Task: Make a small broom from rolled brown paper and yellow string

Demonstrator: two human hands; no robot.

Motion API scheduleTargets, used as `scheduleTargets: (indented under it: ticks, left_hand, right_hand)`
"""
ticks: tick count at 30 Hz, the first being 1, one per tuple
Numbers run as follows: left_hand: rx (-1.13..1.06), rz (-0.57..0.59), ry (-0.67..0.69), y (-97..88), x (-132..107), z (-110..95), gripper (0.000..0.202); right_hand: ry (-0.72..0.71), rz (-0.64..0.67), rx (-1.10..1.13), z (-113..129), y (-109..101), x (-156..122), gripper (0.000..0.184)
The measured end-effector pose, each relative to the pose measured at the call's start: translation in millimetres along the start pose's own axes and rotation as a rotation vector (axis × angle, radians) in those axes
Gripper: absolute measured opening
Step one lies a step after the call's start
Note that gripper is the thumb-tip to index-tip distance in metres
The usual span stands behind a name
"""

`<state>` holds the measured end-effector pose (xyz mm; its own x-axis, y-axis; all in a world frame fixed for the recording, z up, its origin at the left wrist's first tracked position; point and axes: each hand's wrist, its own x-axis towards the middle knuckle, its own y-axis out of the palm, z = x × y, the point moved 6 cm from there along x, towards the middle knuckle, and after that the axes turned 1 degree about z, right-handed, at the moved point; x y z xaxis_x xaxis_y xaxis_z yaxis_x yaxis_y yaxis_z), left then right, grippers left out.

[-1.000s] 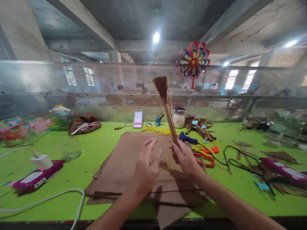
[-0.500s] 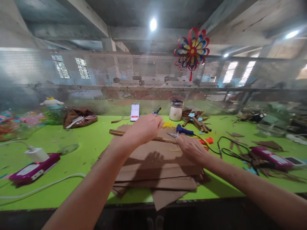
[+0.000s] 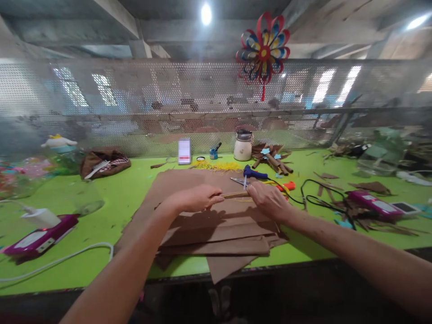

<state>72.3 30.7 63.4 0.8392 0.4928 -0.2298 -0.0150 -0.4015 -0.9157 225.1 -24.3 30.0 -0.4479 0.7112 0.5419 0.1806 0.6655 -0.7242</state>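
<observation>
My left hand [image 3: 195,199] and my right hand [image 3: 268,200] are both closed on a thin brown paper stick [image 3: 235,195] held level between them, just above a stack of brown paper sheets [image 3: 216,229]. The left hand's fingers curl round the stick's left part, which is hidden inside them. The right hand pinches its right end. Small scissors [image 3: 239,182] and a blue glue gun [image 3: 254,173] lie just beyond the right hand.
The green table [image 3: 128,198] holds a phone [image 3: 184,150] standing at the back, a white jar [image 3: 243,150], yellow shreds [image 3: 219,166], brown paper rolls [image 3: 275,163], black cables [image 3: 317,195], magenta devices [image 3: 369,201] and a white charger [image 3: 38,217]. A perforated metal screen [image 3: 135,99] backs the table.
The stick, held upright by my right hand a second ago, has been laid down level. My left hand reached over and closed on it. The view tilted slightly downward.
</observation>
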Motion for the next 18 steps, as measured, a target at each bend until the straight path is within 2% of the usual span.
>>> scheduleTargets:
  ticks: [8, 12, 18]
  left_hand:
    - [-0.111, -0.014, 0.084, 10.8, 9.8, 10.7, 0.033]
    - [-0.079, -0.063, 0.090, 11.9, 12.5, 18.3, 0.033]
    - [0.028, -0.144, 0.034, 13.5, 12.9, 31.3, 0.033]
  right_hand:
    - [-0.015, 0.092, 0.032, -2.8, -0.1, 3.3, 0.019]
    - [-0.023, 0.144, 0.031, -6.1, 1.9, 5.3, 0.017]
    - [-0.010, 0.279, -0.053, -36.3, 4.0, -5.6, 0.017]
